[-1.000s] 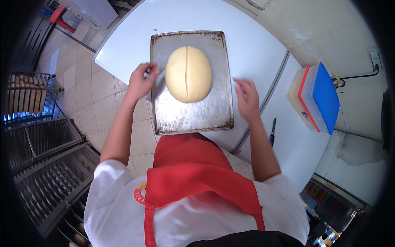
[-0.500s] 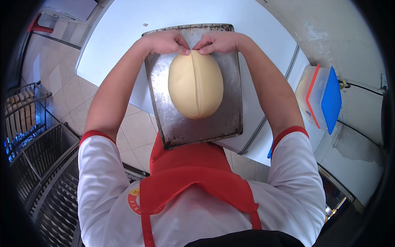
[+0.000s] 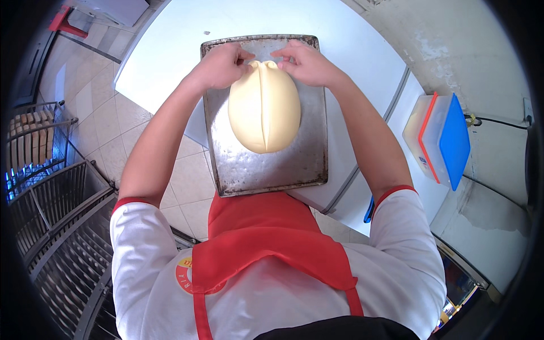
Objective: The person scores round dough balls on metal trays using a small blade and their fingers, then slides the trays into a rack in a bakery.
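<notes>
We see the oval dough [image 3: 276, 110] on the metal baking tray [image 3: 272, 175], its lengthwise groove made and its far end drawn into two small folds; the near end shows none yet. Our left hand [image 3: 222, 65] and right hand [image 3: 310, 65] flank those folds, thumbs and fingers parted. The tray overhangs the white tabletop [image 3: 170, 56]; around us are tiled floor [image 3: 190, 178], a blue-lidded container [image 3: 442, 141] and a scuffed wall [image 3: 476, 79].

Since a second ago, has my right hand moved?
Yes: against the metal tray, your right hand moved left and farther from you, from beyond the tray's right edge to the far end of the dough.
</notes>
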Demonstrator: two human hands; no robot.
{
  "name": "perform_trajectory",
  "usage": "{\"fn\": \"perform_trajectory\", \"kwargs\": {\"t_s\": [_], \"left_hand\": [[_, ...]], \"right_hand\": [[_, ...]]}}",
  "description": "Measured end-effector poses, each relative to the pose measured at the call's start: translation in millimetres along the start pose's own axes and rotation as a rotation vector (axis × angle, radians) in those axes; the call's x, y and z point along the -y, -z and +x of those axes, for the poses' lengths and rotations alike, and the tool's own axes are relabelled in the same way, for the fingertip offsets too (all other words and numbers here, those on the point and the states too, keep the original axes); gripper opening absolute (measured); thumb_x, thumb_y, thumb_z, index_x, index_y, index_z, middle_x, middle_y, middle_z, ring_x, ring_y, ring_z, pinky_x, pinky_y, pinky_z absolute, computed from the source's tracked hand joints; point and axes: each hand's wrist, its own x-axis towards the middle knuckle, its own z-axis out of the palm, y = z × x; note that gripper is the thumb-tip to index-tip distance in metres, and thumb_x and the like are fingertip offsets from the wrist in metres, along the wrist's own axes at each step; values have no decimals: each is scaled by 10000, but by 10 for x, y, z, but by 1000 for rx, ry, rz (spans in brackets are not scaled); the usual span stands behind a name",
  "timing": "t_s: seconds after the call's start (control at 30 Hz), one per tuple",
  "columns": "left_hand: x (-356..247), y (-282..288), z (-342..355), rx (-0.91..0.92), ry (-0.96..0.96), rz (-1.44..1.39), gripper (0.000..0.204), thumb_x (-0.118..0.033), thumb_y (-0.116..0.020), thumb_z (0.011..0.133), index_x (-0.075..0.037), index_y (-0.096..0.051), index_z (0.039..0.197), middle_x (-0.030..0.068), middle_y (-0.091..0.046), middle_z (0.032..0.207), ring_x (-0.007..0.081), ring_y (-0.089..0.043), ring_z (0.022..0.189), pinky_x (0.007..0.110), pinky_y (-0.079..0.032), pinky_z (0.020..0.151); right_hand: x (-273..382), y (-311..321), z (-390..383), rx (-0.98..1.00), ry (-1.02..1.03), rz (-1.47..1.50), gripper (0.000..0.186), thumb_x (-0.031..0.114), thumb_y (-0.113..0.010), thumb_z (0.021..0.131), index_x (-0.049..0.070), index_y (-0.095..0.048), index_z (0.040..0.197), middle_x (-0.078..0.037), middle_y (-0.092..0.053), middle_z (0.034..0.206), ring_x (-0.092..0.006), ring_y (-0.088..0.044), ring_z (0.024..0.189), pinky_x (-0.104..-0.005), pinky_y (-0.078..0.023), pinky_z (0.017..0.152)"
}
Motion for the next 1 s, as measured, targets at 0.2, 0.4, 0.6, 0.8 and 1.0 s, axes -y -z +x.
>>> {"fn": "perform_trajectory", "kwargs": {"t_s": [0.2,0.4,0.6,0.8,1.0], "left_hand": [[-191,-184,-127,4,27,113,309,-219,-778,858,1,-771,1076,186,-710,979,308,-702,871,398,-544,819],[-56,-427,-239,-255,-109,222,274,-211,-751,897,-6,-761,1078,146,-671,950,289,-676,817,405,-521,757],[-289,-211,-669,-186,-25,97,387,-211,-751,909,-57,-735,1264,126,-636,956,278,-648,865,398,-519,788],[-320,-403,-717,-172,-150,169,293,-172,-755,885,-27,-768,1139,137,-643,942,307,-659,831,409,-536,788],[-264,-607,-815,-434,-231,282,189,-130,-718,890,-18,-782,1029,144,-658,907,326,-681,838,436,-542,783]], "right_hand": [[139,-109,-141,36,39,-215,266,234,-722,921,41,-765,1099,-142,-667,976,-312,-652,938,-416,-517,844],[207,-298,-180,-108,21,-255,219,239,-697,930,54,-761,1026,-124,-685,1023,-340,-654,1008,-445,-515,902],[491,-130,-590,-196,21,-173,268,237,-701,923,42,-752,1099,-120,-670,1096,-324,-658,1017,-439,-506,926],[401,-320,-647,-150,77,-328,279,250,-753,900,43,-754,1088,-108,-639,936,-303,-645,932,-423,-515,852],[447,-525,-759,-349,152,-308,170,140,-693,913,43,-771,1030,-136,-662,924,-361,-642,946,-449,-475,892]]}}
